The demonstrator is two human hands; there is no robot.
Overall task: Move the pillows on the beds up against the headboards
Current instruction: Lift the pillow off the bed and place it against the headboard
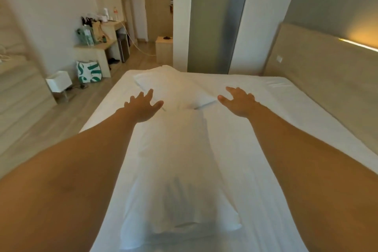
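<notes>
Two white pillows lie in the middle of the white bed (266,120). The far pillow (178,90) lies flat near the bed's far end. The near pillow (180,170) stretches lengthwise toward me. The wooden headboard (319,71) runs along the bed's right side, well apart from both pillows. My left hand (143,106) hovers with fingers spread over the far pillow's near left corner. My right hand (239,101) is spread open just right of that pillow. Neither hand holds anything.
A wooden floor runs along the bed's left. A low desk (96,49) with bags and bottles stands against the left wall, a green-and-white tote (89,71) and a white lamp (59,83) on the floor beside it. A white pillar (182,26) rises beyond the bed.
</notes>
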